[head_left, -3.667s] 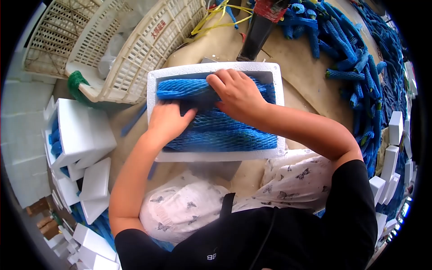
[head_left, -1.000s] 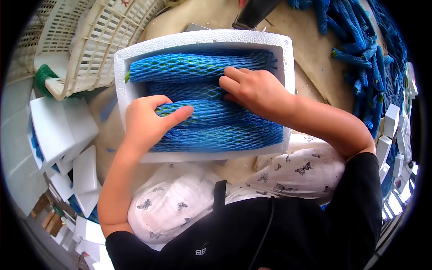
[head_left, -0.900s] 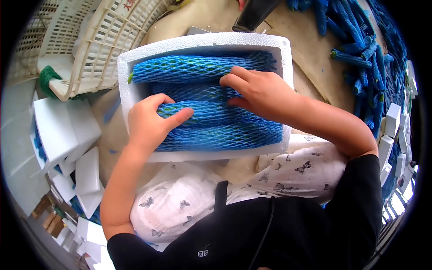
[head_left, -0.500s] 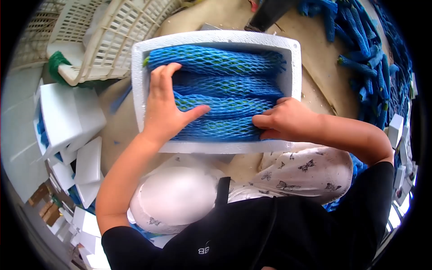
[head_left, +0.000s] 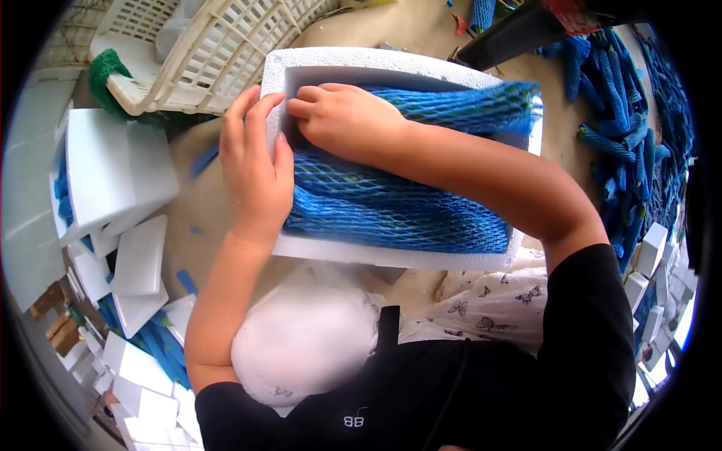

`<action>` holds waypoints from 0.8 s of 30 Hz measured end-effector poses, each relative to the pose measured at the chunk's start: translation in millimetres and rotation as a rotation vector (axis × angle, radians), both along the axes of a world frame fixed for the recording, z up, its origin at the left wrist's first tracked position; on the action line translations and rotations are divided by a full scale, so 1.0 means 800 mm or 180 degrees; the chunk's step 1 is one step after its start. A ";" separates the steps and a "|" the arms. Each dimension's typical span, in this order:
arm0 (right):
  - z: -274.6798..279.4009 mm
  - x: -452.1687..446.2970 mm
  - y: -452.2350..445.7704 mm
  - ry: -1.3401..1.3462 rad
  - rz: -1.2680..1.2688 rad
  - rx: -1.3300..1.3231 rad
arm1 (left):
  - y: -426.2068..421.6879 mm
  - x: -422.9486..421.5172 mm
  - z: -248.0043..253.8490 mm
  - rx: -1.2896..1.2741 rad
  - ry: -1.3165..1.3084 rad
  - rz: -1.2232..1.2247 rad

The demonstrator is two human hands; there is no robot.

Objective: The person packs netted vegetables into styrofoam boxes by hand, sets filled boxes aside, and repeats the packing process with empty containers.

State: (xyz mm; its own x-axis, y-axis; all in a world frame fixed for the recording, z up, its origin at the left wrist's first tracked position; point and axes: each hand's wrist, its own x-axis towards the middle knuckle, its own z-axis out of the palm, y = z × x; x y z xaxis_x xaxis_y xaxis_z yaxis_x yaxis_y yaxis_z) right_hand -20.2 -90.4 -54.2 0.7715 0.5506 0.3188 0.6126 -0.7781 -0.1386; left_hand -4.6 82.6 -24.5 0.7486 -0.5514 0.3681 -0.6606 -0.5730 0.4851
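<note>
A white foam box (head_left: 391,259) lies in front of me, holding several long green items in blue mesh sleeves (head_left: 398,210). My left hand (head_left: 258,161) is at the box's left wall, fingers spread and pointing up, holding nothing. Reaching across the box, my right hand (head_left: 342,120) is at its upper left inner corner with curled fingers, on the left end of the top sleeve (head_left: 481,109). That end is hidden under the hand. The sleeve's right end rises over the box's right wall.
A cream plastic crate (head_left: 218,64) with a green-wrapped corner stands at the upper left. White foam boxes (head_left: 113,169) are piled on the left. A dark post (head_left: 511,37) crosses behind the box. Many blue-sleeved items (head_left: 620,135) are heaped on the right.
My right hand has moved from the box's lower right to its upper left. My left hand has shifted onto the left wall. The top sleeve's right end has come up over the right wall.
</note>
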 end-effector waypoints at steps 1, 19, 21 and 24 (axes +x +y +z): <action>-0.002 0.006 0.008 0.0047 0.0009 -0.0058 | 0.004 -0.001 0.003 -0.0006 0.0021 -0.0005; 0.051 -0.100 -0.079 -0.0156 -0.0159 0.0594 | 0.008 -0.049 0.040 0.1761 -0.0280 -0.1001; 0.059 -0.096 -0.049 0.0369 0.0307 0.0337 | 0.011 -0.058 0.054 0.1221 -0.0529 -0.1082; 0.029 -0.049 -0.002 0.0934 -0.0187 -0.0448 | 0.030 -0.070 0.058 0.1276 -0.0519 -0.1130</action>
